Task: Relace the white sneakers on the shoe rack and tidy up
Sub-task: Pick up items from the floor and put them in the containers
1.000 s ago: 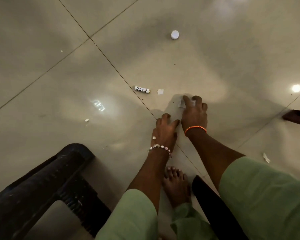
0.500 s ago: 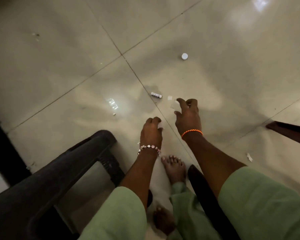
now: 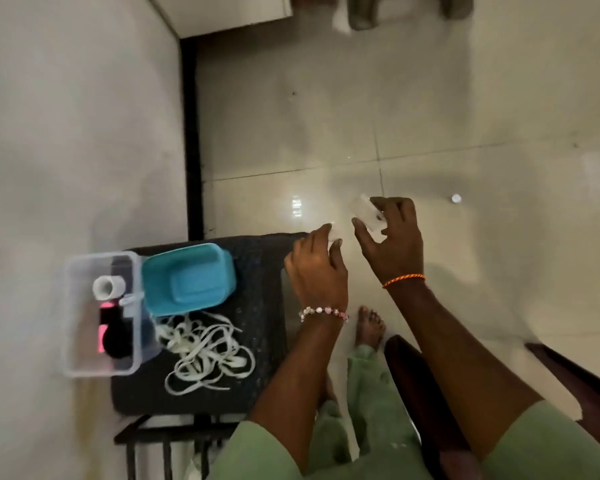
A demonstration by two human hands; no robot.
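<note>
My right hand is raised above the floor and grips a small clear plastic piece between thumb and fingers. My left hand hovers just left of it, over the edge of the black rack top, pinching a tiny white scrap at its fingertips. A tangled heap of white shoelaces lies on the rack top. No sneakers are in view.
On the rack top stand a turquoise tub and a clear plastic box holding a white roll and dark items. A white cap lies on the glossy tiled floor. A wall runs along the left; dark wooden chair legs stand at lower right.
Both hands have lifted off the floor, the right one carrying the clear piece. The view has swung left, bringing the rack top with laces, tub and box into sight.
</note>
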